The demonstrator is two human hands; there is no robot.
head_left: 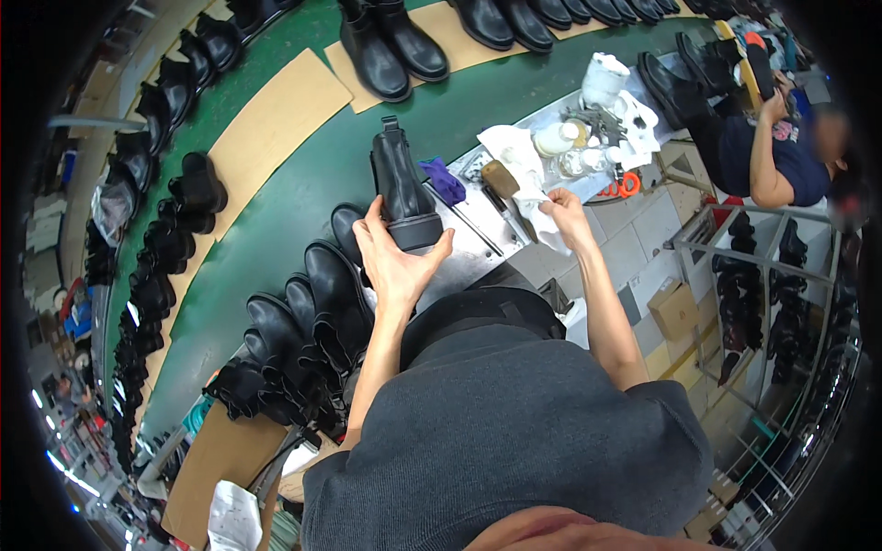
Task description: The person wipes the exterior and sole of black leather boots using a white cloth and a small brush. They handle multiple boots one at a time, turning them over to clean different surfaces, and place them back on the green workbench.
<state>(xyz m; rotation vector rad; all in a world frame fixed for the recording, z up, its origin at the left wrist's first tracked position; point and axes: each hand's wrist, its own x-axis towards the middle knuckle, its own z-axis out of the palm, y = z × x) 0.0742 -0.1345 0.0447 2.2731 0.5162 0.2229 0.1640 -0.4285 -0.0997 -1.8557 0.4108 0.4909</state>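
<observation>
Boot (401,184) heel rests between left hand (395,262) fingers (372,216) and thumb.

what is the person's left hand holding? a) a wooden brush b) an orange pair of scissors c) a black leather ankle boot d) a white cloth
c: the left hand grips the heel end of a black leather ankle boot above the green conveyor belt, while the right hand rests on a crumpled white cloth on the workbench.
</observation>
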